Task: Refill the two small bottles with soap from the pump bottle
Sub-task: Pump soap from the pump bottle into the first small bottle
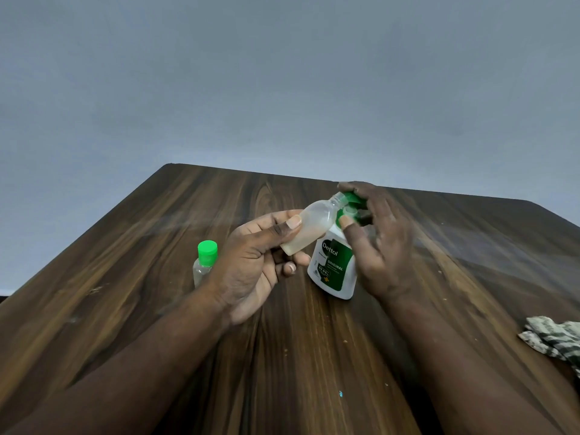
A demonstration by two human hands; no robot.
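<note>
One small bottle (309, 226) | left hand (251, 265) holds | mouth up-right at pump bottle (334, 268)

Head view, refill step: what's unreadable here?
All head view:
- Soap flow at the pump head: the right hand covers the spout where the small bottle meets it.
- Lower part of the capped bottle: behind the left hand.
- Rest of the cloth: cut by the right edge.
- Fine print on the pump bottle: too small.

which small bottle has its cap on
The standing bottle on the table, beside the left hand, wears a bright green cap; the held bottle, tilted to the pump bottle, has a bare neck.
</note>
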